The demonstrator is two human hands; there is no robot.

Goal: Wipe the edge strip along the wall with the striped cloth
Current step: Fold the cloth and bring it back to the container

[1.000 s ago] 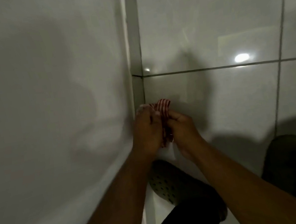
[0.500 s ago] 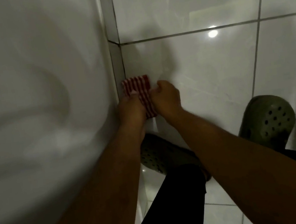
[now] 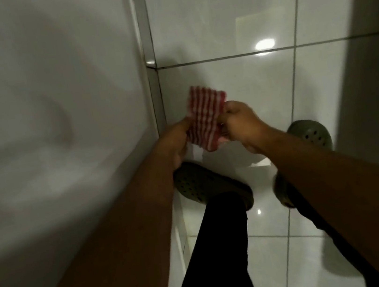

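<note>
cloth: striped cloth (image 3: 205,118), red and white, held up between both hands above the floor, just right of the edge strip; whether it touches the strip, can't tell, looks slightly apart
cloth axis: long axis runs from top edge (far, toward upper frame) down to bottom corner near the wrists, tilted a bit to the right at the bottom; stripes run along that same long axis
cloth shape: spread fairly flat, roughly rectangular, top edge blurred, lower corner hangs free
left hand: left hand (image 3: 178,140) low against the wall, fingers pinching the cloth's left edge; fingertips partly hidden behind cloth
right hand: right hand (image 3: 241,120) clenched on the cloth's right edge, knuckles up
edge strip: edge strip (image 3: 155,92), narrow grey vertical band at the foot of the wall, runs away from the camera, one joint line across it
wall: wall (image 3: 40,91), plain white, fills left side, left forearm lies along it
floor: floor tiles (image 3: 227,27), glossy white, dark grout, lamp glare
feet: left shoe (image 3: 204,185) and right shoe (image 3: 312,133), green perforated clogs, below the cloth
legs: dark trousers (image 3: 219,249)
</note>
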